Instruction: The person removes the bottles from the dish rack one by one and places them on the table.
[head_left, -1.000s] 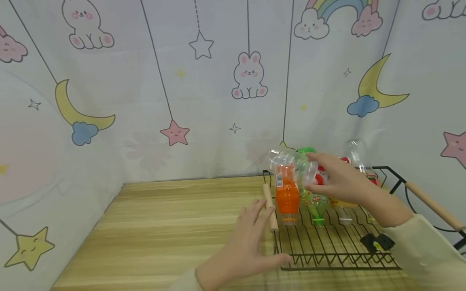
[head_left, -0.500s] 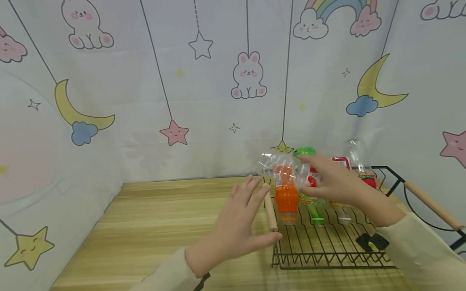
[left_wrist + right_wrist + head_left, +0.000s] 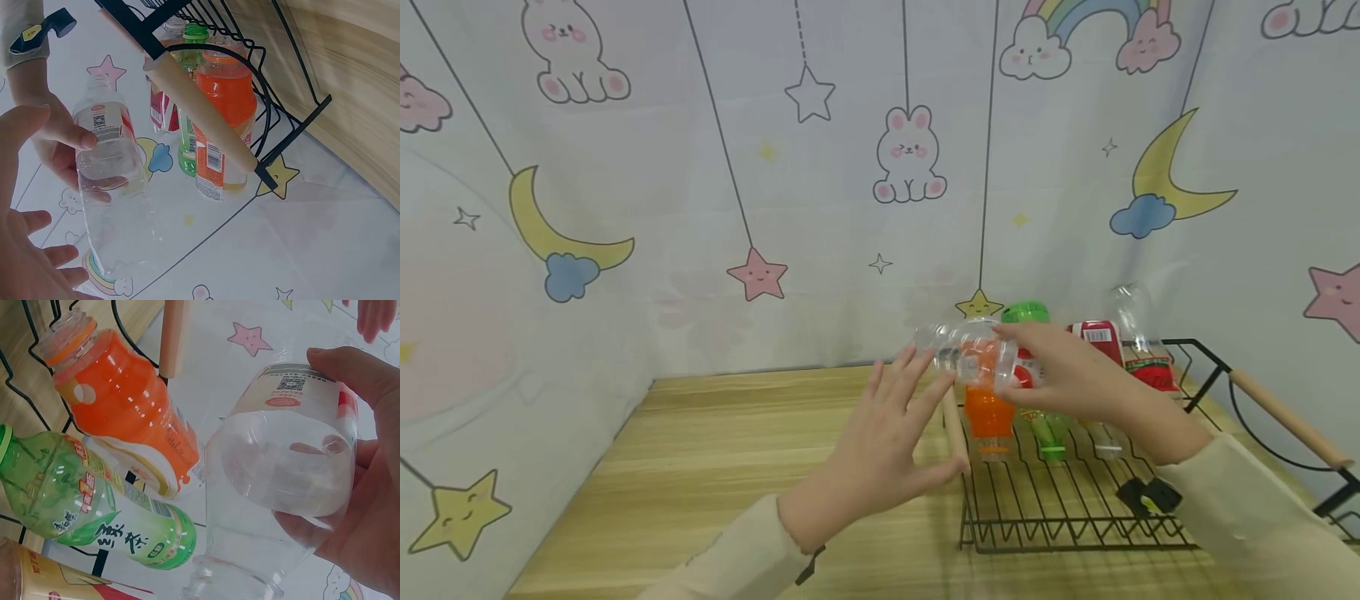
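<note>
My right hand grips a clear empty plastic bottle around its red and white label. The bottle lies sideways in the air above the left end of a black wire rack, partly in front of an orange bottle. My left hand is spread beside the rack's left end, fingers straight, close to the bottle's base; whether they touch cannot be told. In the right wrist view the neckless-looking end of the held bottle points down, its cap out of sight. A green tea bottle stands beside the orange one.
The rack has wooden handles, one at its left and one at its right. Several bottles stand neck down in it, including a red-labelled one and a clear one. A wooden table extends left; a printed curtain hangs behind.
My right hand has carried the clear bottle leftwards, uncovering more of the red-labelled bottles behind. My left hand has risen and shifted slightly left, nearer the bottle's base.
</note>
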`<state>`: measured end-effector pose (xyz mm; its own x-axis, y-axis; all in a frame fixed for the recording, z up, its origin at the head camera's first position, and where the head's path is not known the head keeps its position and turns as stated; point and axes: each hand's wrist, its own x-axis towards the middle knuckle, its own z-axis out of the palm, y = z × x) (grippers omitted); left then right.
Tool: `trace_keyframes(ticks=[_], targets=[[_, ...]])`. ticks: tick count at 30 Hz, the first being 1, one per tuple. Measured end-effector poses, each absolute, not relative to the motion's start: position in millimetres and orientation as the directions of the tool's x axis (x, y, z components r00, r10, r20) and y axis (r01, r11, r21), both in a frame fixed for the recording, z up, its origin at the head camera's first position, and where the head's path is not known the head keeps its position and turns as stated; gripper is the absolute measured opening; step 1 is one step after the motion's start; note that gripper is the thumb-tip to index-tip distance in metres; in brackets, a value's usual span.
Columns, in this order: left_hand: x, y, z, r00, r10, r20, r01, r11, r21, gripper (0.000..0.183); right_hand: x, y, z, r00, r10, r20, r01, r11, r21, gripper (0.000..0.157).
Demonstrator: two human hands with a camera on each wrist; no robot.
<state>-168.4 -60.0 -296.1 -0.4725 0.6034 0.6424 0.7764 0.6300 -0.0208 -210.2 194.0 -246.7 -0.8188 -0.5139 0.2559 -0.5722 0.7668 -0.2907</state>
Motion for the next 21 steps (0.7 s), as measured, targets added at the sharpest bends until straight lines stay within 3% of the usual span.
trace_keyframes(ticks=[21], targets=[[-177, -62, -290, -0.412, 0.632, 0.656, 0.740, 0.652, -0.164, 0.079, -211, 164, -248, -0.788, -0.574, 0.225, -0.616, 0.733, -0.290, 0.068]])
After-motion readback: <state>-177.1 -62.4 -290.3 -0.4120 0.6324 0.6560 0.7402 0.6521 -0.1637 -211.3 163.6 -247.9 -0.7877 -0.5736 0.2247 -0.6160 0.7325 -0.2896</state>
